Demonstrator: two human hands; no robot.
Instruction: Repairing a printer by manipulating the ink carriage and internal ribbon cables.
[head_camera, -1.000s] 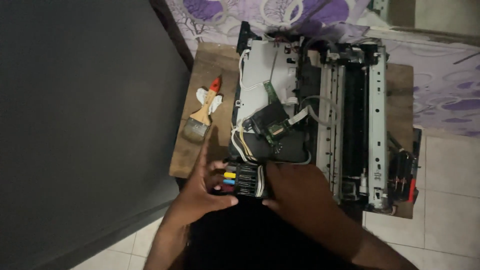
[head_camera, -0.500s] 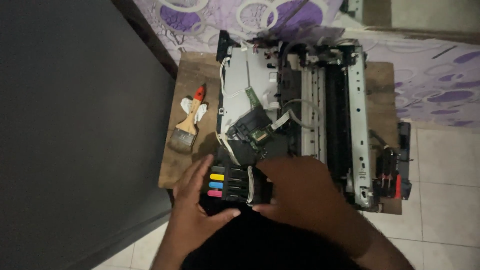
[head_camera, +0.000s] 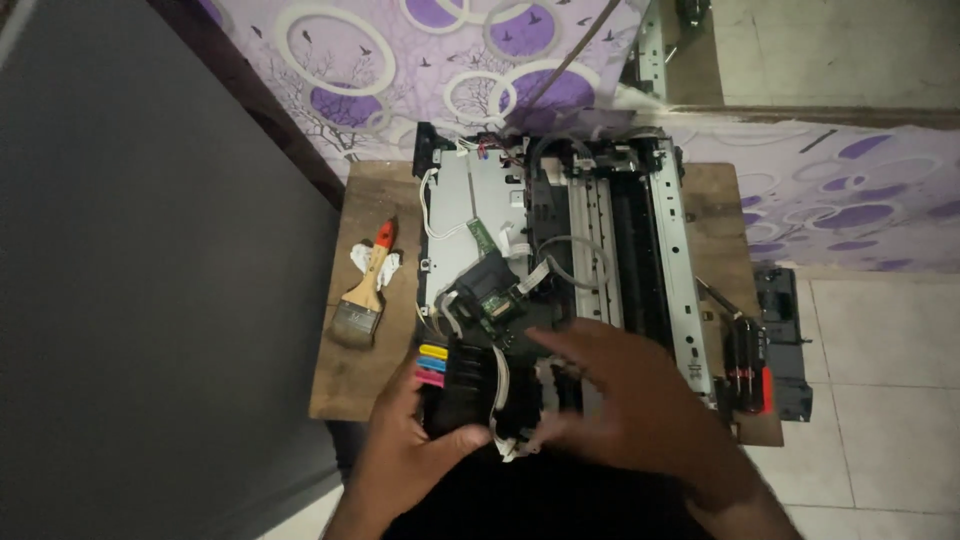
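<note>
On table edge | L hand (head_camera: 405, 455) clamps ink block (head_camera: 462, 385) | R hand (head_camera: 630, 405) fingers apart, over printer (head_camera: 560, 240)

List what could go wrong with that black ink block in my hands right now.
1. The black ink block seems tied by thin white tubes to the opened printer; pulling may strain them.
2. The left hand grips it near the table edge, so it could drop.
3. The right hand may snag the small circuit board.

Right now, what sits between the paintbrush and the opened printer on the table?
In the head view, only bare wooden table separates the paintbrush from the opened printer; white tissue lies under the brush handle.
</note>
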